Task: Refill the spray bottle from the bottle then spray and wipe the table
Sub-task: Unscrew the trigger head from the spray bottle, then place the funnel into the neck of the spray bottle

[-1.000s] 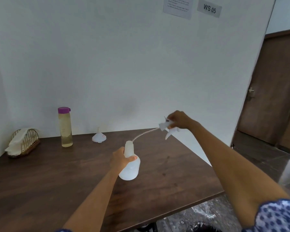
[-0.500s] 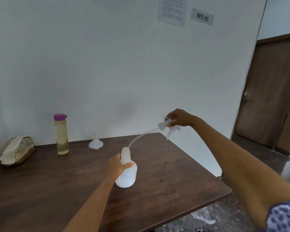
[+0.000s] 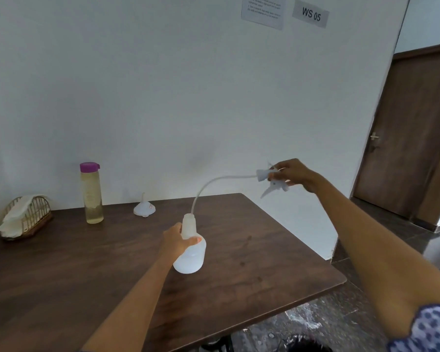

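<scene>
A white translucent spray bottle body [image 3: 191,255] stands on the dark wooden table [image 3: 61,270], and my left hand [image 3: 176,240] grips its neck. My right hand [image 3: 294,174] holds the detached white spray head [image 3: 271,179] up in the air, right of the table's far corner. The head's thin dip tube [image 3: 211,182] curves down, with its end still at the bottle's open mouth. A tall clear bottle [image 3: 91,196] with a purple cap and yellowish liquid stands at the back left. A small white funnel [image 3: 144,207] rests upside down beside it.
A wire basket [image 3: 34,219] holding a white cloth [image 3: 17,215] sits at the table's far left, against the wall. The table's right edge [image 3: 302,246] runs diagonally, with dark floor beyond. A brown door [image 3: 412,138] is at the right.
My right hand has lifted the spray head higher and further right, drawing the dip tube almost out of the bottle. The left hand keeps its grip on the bottle's neck.
</scene>
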